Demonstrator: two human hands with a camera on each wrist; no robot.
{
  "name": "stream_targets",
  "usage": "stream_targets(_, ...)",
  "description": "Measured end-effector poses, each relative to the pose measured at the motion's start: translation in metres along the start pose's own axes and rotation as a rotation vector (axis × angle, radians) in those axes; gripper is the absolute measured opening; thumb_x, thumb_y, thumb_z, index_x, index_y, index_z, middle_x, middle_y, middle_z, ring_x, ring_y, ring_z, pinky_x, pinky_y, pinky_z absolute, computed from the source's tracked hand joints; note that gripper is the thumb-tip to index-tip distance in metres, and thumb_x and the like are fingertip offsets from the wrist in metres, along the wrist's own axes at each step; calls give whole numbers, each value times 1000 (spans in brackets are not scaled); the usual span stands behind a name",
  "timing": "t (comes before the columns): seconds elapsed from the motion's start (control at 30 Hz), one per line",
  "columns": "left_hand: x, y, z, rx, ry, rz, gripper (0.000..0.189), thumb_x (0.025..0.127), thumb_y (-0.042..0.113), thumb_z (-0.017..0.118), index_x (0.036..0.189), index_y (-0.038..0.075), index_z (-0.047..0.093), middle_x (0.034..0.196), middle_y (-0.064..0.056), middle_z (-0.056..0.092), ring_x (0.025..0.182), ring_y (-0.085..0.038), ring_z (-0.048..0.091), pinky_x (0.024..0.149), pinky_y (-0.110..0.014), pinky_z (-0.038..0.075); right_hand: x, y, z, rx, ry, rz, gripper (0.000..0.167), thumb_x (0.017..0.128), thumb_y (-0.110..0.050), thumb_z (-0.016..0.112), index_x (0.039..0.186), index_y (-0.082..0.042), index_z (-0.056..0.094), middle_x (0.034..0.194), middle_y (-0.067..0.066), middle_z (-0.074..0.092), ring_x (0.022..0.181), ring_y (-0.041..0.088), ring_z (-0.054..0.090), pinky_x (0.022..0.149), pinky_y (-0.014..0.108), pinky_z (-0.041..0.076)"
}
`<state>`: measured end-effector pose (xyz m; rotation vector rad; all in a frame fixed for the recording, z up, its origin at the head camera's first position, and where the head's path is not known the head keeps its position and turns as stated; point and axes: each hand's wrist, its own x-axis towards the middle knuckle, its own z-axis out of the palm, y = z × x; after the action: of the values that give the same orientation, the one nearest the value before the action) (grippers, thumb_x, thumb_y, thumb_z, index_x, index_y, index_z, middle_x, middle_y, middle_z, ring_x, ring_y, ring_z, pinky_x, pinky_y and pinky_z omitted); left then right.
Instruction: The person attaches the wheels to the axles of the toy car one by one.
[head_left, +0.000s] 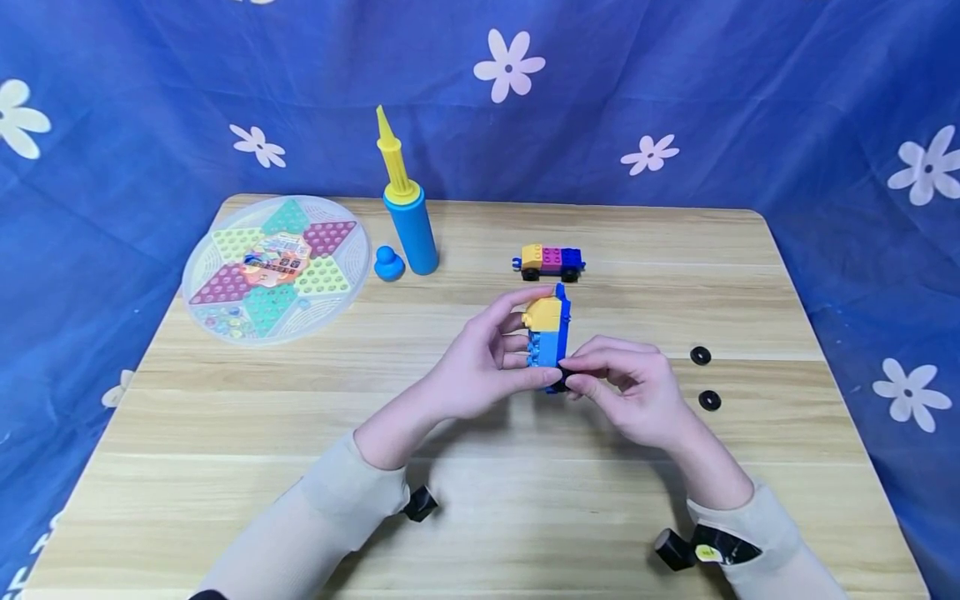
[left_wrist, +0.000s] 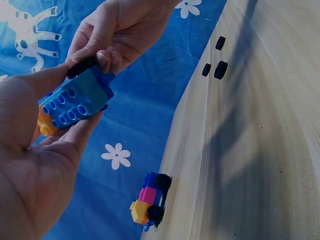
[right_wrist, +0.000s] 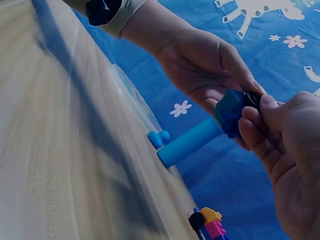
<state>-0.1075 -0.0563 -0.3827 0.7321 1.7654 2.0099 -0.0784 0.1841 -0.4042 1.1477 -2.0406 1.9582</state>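
Note:
My left hand (head_left: 480, 358) grips a toy block car (head_left: 549, 346) on end, its yellow block up and light blue blocks below, along a dark blue base. Beside it, my right hand (head_left: 637, 392) pinches a black wheel (left_wrist: 82, 66) against the base's lower end. The left thumb also touches there. In the left wrist view the light blue blocks' studs (left_wrist: 71, 93) face the camera. How far the wheel sits on its axle is hidden by fingers. Behind the hands stands a second block car (head_left: 551, 262) in yellow, pink and dark blue, with black wheels on it.
Loose black wheels (head_left: 701, 356) lie right of my right hand; the left wrist view shows three (left_wrist: 220, 70). At the back left are a blue and yellow pump (head_left: 412, 225), a small blue knobbed piece (head_left: 388, 263) and a round Chinese checkers board (head_left: 330, 312). A blue flowered cloth (head_left: 585, 100) hangs behind.

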Motion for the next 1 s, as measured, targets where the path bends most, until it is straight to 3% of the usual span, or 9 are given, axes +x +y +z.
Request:
stream_targets(0.3, 0, 1, 1, -69, 50, 21, 81, 86, -15, 79, 155, 13, 46, 128, -19, 67, 105, -37, 74, 84, -50, 63, 0, -2, 2, 139, 42, 28, 27, 89, 23, 70, 112, 8, 74, 98, 21, 73, 74, 32, 74, 66, 39, 64)
stream_targets(0.4, 1, 0, 2, -62, 74, 28, 75, 89, -14, 76, 154, 11, 48, 126, -19, 68, 103, -36, 75, 83, -48, 63, 1, -3, 3, 151, 47, 26, 28, 88, 24, 70, 111, 9, 74, 97, 22, 73, 73, 31, 74, 65, 39, 64)
stream_targets(0.67, 4, -2, 1, -4, 124, 40, 57, 96, -7, 74, 147, 8, 56, 123, -17, 67, 102, -34, 76, 84, -45, 64, 0, -2, 5, 118, 52, 36, 29, 87, 25, 71, 110, 7, 75, 96, 19, 74, 74, 32, 73, 66, 35, 64)
stream_targets(1.0, 2, -4, -4, 132, 120, -55, 60, 96, 4, 79, 150, 20, 58, 142, -6, 59, 101, -28, 75, 85, -41, 64, -3, 10, 4, 31, 47, 42, 35, 84, 28, 71, 109, 3, 77, 99, 16, 75, 79, 29, 74, 70, 34, 64)
